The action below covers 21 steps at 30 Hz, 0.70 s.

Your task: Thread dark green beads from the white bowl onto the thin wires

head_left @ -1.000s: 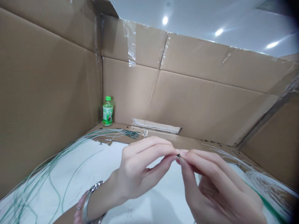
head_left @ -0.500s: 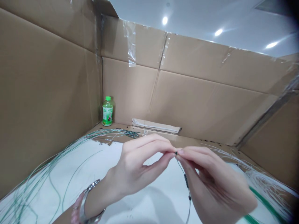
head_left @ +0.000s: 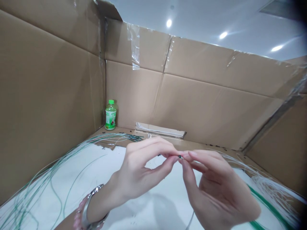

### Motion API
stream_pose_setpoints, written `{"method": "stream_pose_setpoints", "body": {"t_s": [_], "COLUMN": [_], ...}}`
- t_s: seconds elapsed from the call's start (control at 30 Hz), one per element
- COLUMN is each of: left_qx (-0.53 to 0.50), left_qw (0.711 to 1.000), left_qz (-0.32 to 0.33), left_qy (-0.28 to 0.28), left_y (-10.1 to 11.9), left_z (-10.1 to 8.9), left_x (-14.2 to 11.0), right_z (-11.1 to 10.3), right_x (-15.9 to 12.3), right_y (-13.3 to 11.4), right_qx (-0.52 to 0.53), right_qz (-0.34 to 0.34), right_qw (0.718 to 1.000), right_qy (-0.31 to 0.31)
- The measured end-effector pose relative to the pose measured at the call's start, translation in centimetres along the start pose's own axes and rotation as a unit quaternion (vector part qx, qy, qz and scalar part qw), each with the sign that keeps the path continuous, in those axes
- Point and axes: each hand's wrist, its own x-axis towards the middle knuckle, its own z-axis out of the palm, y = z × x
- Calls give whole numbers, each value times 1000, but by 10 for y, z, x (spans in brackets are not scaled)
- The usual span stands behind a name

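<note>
My left hand is closed in a pinch, its thumb and forefinger on a tiny dark piece. From the other side, the thumb and fingertips of my right hand meet at the same piece, close against the left fingertips. The remaining right fingers are loosely bent. Below the right hand, a short length of thin wire shows; the part above it is hidden. A metal bracelet and pink beads circle my left wrist.
White sheet covers the work surface inside tall cardboard walls. Long green wires with dark ends curve along the left. White strands and a green bundle lie right. A green-capped bottle and a cardboard strip stand behind.
My right hand has turned and its thumb has shifted left, away from the palm. The wire with dark pieces that hung beside the thumb is now mostly hidden. My left hand has barely moved.
</note>
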Motion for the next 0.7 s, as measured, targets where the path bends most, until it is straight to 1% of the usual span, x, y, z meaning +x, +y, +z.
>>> {"method": "stream_pose_setpoints", "body": {"t_s": [0.2, 0.27, 0.4, 0.53, 0.6, 0.7], "left_qx": [9, 13, 20, 26, 32, 29], "left_qw": [1000, 1000, 999, 999, 999, 999], "left_qz": [16, 19, 26, 34, 37, 35], "left_qy": [-14, -16, -18, -21, -23, -20], "left_y": [1, 1, 0, 0, 0, 0], "left_z": [-1, -1, -1, -1, -2, -3], "left_x": [1, 1, 0, 1, 2, 4], "right_z": [1, 1, 1, 1, 1, 2], "right_x": [0, 0, -1, -3, -2, 1], "right_y": [-1, 0, 2, 2, 2, 0], "right_qx": [-34, -44, -54, -67, -55, -10], "right_qz": [-43, -47, -44, -39, -32, -7], "right_qw": [998, 998, 997, 997, 997, 999], "right_qy": [8, 12, 14, 29, 34, 36]}}
